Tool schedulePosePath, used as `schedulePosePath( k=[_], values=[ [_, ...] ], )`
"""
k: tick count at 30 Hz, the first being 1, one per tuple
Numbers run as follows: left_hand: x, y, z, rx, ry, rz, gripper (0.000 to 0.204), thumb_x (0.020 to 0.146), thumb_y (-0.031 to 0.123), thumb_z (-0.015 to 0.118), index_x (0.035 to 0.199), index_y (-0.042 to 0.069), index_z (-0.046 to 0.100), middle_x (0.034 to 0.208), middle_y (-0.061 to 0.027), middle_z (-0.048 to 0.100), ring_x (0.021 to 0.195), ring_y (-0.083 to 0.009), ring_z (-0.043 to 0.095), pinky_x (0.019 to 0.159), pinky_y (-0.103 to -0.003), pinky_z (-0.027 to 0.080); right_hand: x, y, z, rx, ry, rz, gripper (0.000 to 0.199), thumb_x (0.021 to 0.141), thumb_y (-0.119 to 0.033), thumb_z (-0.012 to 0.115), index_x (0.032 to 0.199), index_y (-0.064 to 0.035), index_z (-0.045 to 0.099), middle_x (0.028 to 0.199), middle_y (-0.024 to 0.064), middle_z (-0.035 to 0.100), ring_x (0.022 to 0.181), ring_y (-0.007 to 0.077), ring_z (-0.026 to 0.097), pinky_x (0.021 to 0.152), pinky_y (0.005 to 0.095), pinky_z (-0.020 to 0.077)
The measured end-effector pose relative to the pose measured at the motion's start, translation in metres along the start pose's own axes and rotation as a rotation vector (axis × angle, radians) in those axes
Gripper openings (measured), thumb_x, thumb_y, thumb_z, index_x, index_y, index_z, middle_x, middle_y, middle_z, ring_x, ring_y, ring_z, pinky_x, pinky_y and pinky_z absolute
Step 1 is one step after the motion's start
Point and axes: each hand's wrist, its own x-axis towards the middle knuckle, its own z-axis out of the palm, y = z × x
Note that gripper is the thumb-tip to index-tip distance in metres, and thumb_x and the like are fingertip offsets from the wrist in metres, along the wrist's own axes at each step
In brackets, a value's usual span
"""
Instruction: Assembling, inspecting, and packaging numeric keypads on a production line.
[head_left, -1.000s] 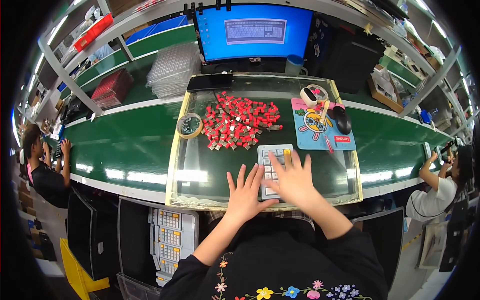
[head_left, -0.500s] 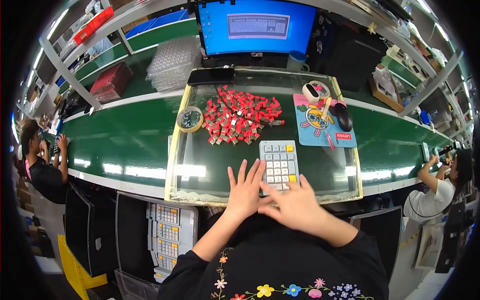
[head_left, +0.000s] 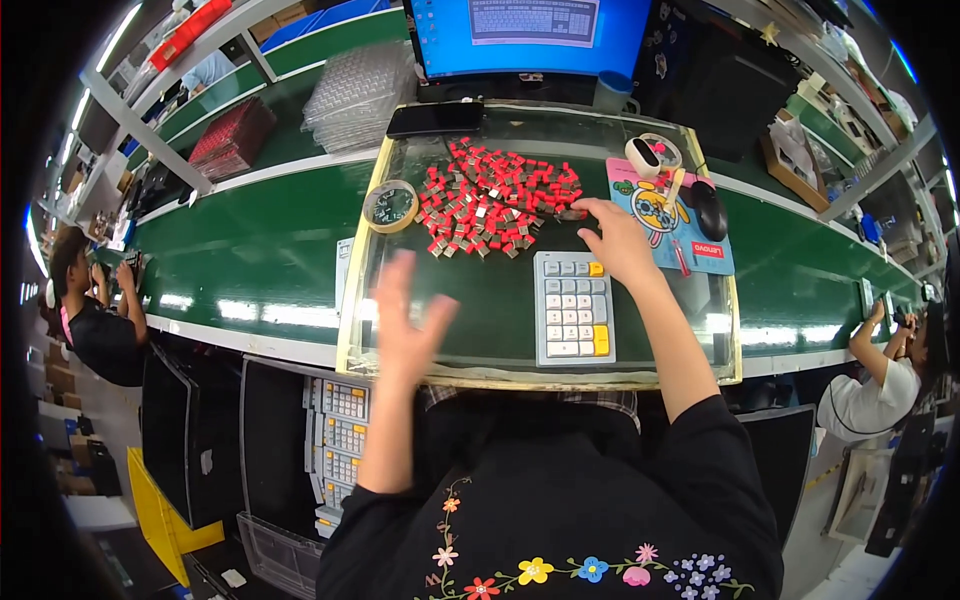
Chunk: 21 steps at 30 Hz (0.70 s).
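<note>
Head view: right hand [head_left: 618, 240] touches red parts [head_left: 495, 198].

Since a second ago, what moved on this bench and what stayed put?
The right hand left the grey keypad and reached forward to the pile of red parts. The left hand lifted, fingers spread, holding nothing. Keypad, tape roll and mouse stayed put.

Glossy clear plastic sheet [head_left: 500, 300] over matt green bench [head_left: 250, 250], shiny red plastic parts [head_left: 495, 200], plastic keypad [head_left: 572, 308]
</note>
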Motion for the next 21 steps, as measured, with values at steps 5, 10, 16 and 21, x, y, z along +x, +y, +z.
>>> schedulePosePath(
  k=[5, 10, 16, 21],
  values=[
    [0.026, -0.124, -0.087, 0.23, 0.079, -0.382, 0.053, 0.082, 0.026, 0.061, 0.13, 0.008, 0.044, 0.133, -0.0164, 0.042, 0.124, -0.0309, 0.037, 0.099, -0.039, 0.034, 0.008, 0.0, -0.004, 0.09, -0.215, 0.179, 0.016, 0.075, -0.009, 0.063, 0.091, -0.0089, 0.065, 0.084, 0.0028, 0.065, 0.068, 0.0205, 0.058, 0.063, 0.03, 0.0462],
    [0.006, -0.23, -0.073, 0.526, -0.105, -0.374, 0.06, 0.082, 0.028, 0.06, 0.133, 0.006, 0.037, 0.13, -0.0197, 0.043, 0.119, -0.0325, 0.042, 0.096, -0.042, 0.038, 0.007, 0.002, -0.003, 0.227, -0.161, 0.123, 0.011, 0.075, -0.009, 0.064, 0.085, -0.0063, 0.066, 0.081, 0.003, 0.064, 0.061, 0.0156, 0.053, 0.058, 0.0272, 0.0431],
    [0.028, -0.236, -0.041, 0.743, -0.142, -0.508, 0.082, 0.075, 0.033, 0.066, 0.14, 0.008, 0.022, 0.134, -0.0217, 0.036, 0.118, -0.0378, 0.042, 0.093, -0.049, 0.038, 0.016, 0.01, -0.004, 0.346, -0.345, 0.257, 0.013, 0.076, -0.007, 0.064, 0.088, -0.0064, 0.068, 0.077, 0.003, 0.062, 0.059, 0.0137, 0.05, 0.055, 0.0256, 0.0404],
    [0.041, -0.214, -0.078, 0.502, -0.109, -0.555, 0.09, 0.069, 0.03, 0.069, 0.142, 0.014, 0.019, 0.135, -0.023, 0.032, 0.111, -0.0408, 0.047, 0.084, -0.051, 0.044, 0.006, 0.023, 0.003, 0.416, -0.266, 0.131, 0.015, 0.077, -0.005, 0.063, 0.09, -0.0076, 0.07, 0.076, 0.003, 0.06, 0.059, 0.0138, 0.05, 0.054, 0.0258, 0.0395]
  ],
)
